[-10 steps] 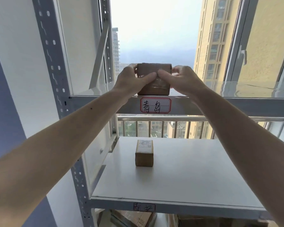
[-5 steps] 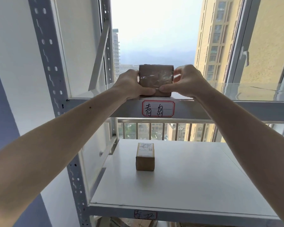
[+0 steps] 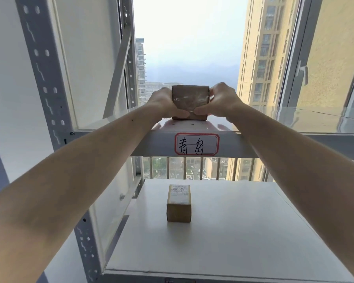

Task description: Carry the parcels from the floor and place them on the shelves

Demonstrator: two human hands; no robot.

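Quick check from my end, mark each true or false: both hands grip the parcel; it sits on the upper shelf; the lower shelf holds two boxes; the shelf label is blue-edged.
1. Both hands, left hand and right hand, grip the parcel. True.
2. It sits on the upper shelf. True.
3. The lower shelf holds two boxes. False: one box.
4. The label is blue-edged. False: red-edged.

You've brought the brown parcel (image 3: 190, 102) down onto the upper shelf (image 3: 294, 127); a second ago it was tilted and lifted off the edge, now it stands upright (bottom edge on the glossy board). Your left hand (image 3: 164, 103) and right hand (image 3: 221, 101) have shifted their thumbs lower across its front.
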